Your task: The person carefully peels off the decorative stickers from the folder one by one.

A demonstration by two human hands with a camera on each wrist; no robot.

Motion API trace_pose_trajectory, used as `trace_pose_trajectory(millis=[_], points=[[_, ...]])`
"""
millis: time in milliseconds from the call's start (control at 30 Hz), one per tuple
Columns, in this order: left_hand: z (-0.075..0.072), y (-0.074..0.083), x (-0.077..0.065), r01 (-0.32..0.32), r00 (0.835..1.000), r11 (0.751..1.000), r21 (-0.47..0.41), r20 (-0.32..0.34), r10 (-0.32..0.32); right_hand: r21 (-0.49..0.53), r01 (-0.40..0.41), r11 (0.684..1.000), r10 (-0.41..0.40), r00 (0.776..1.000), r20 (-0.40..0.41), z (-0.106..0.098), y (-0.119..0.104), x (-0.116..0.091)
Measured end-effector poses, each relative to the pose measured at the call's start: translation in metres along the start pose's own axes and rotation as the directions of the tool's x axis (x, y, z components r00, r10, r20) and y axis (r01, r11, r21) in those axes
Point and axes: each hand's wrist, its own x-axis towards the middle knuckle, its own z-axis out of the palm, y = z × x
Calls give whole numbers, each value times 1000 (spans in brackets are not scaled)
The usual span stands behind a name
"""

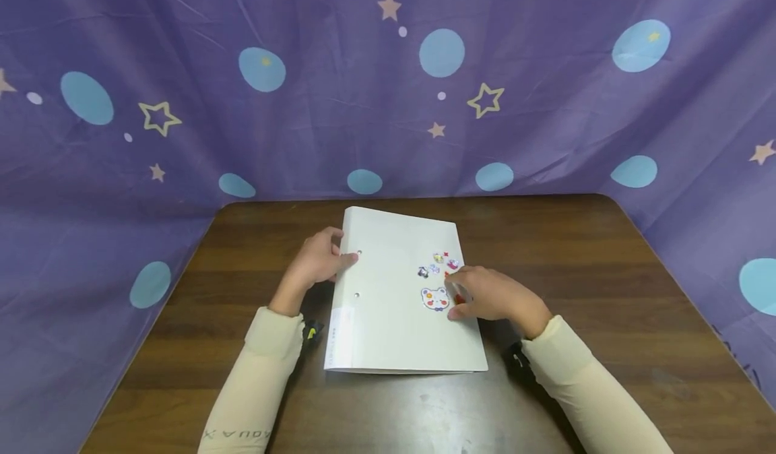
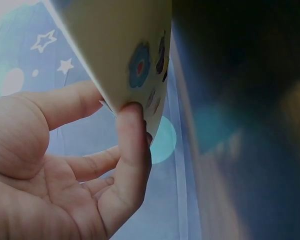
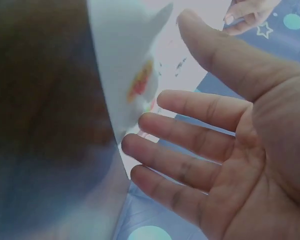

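A white ring binder (image 1: pixel 400 336) lies closed on the table, slightly turned, with two rivets near its spine. My left hand (image 1: pixel 318 257) holds the spine edge, thumb on the cover; the left wrist view shows fingers pinching the edge below a blue flower sticker (image 2: pixel 139 65). My right hand (image 1: pixel 494 294) lies over the binder's right side, fingers extended beside the stickers. A bear-face sticker (image 1: pixel 435 299) sits left of its thumb, and several small stickers (image 1: pixel 434 269) are above. Its fingers partly hide some red stickers.
The brown wooden table (image 1: pixel 576 258) extends around the binder on all sides. Behind and beside it hangs a purple curtain (image 1: pixel 339 104) with stars and blue ovals. Dark wrist straps (image 1: pixel 312 331) show under the sleeves.
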Motion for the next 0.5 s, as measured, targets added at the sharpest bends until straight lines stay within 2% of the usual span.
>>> trace_pose_trajectory(millis=[133,300,500], points=[[0,1,-1,0,1000,1000,-11,-5,0,-2,-2,1000,1,998,-55,-5,5,3],[0,2,-2,4,1000,1000,-8,-17,-4,-55,-22,998,14,989,-146,-7,12,11],[-2,3,-4,5,1000,1000,-4,-19,-5,-54,-38,998,27,981,-191,-8,21,29]])
